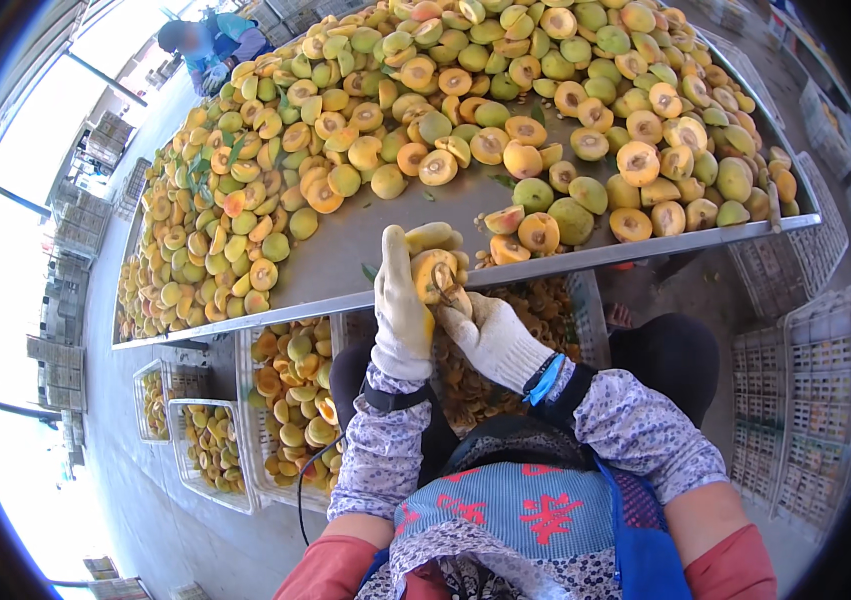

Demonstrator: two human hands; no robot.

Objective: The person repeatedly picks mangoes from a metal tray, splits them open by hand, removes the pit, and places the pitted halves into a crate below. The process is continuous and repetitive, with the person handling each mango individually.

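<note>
In front of the metal table's edge, my gloved left hand (pixel 405 300) is closed around a yellow peach half (pixel 433 272), its cut face turned toward my right hand. My right hand (pixel 493 335), also gloved, grips a small pitting tool (pixel 444 284) whose thin curved end touches the middle of that half. The tool's handle is mostly hidden by the fingers. Heaped on the metal table (pixel 365 245) are many peaches, some whole and green-yellow, others cut open with brown pits showing. A few loose pits (pixel 482 258) lie near the table's front edge.
Below the table edge, plastic crates (pixel 241 440) of peach halves stand at the left. Another crate (pixel 588 320) sits between my knees, holding small brownish pieces. Stacked crates (pixel 795 400) rise at the right. Across the table's far left, another person (pixel 213 50) bends over the fruit.
</note>
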